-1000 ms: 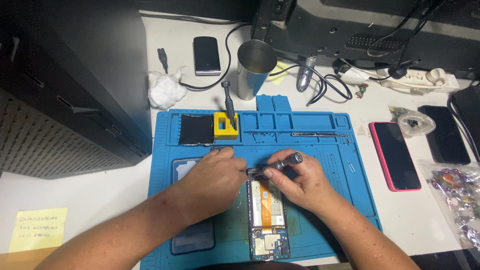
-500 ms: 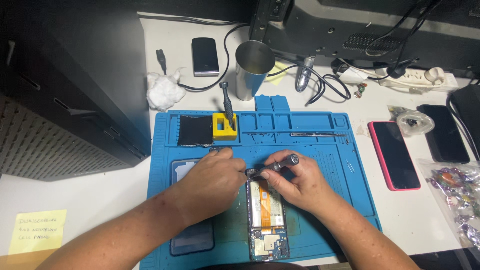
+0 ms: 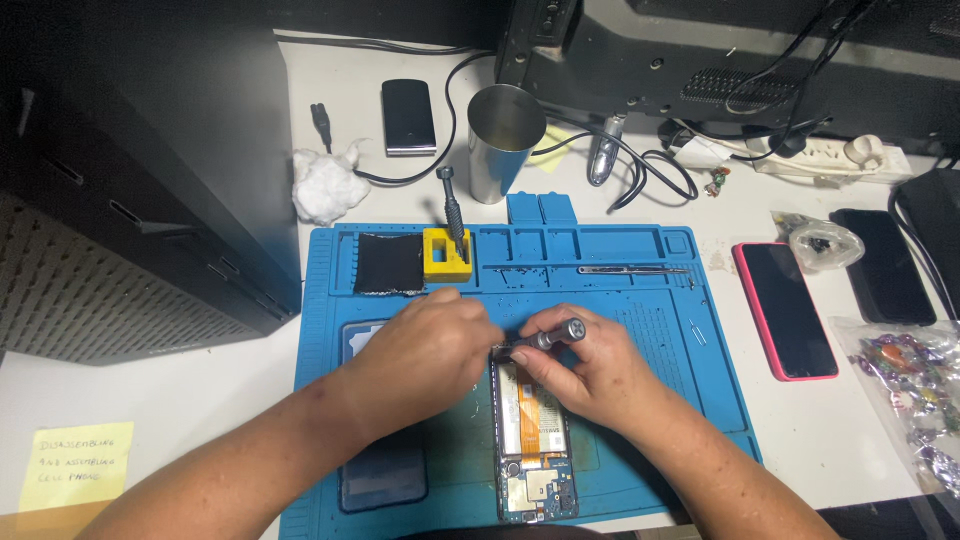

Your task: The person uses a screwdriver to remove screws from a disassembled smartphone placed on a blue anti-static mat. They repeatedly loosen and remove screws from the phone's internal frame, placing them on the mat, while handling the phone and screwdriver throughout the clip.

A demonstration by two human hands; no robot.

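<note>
Screwdriver (image 3: 545, 338), the small grey one, lies low in the middle of the picture, pinched in the fingers of the right hand (image 3: 590, 375). Its round end points to the right and a little up, and its tip points left, toward the top edge of the open phone (image 3: 533, 440). So its long line runs almost side to side, tipped up a bit on the right. Compared with a second ago, almost nothing has moved: both hands stay in the same spot and the tool has only tipped a tiny bit. That looks like slow, careful turning work on one small spot, not a move to a new place. The left hand (image 3: 425, 350) is curled, palm down, with its fingertips pressed together right beside the tool's tip; I cannot tell if it holds a tiny part. The open phone lies straight up and down on the blue mat (image 3: 640, 330), which covers the bench (image 3: 800, 440). A pink phone (image 3: 785, 310) lies to the right.
</note>
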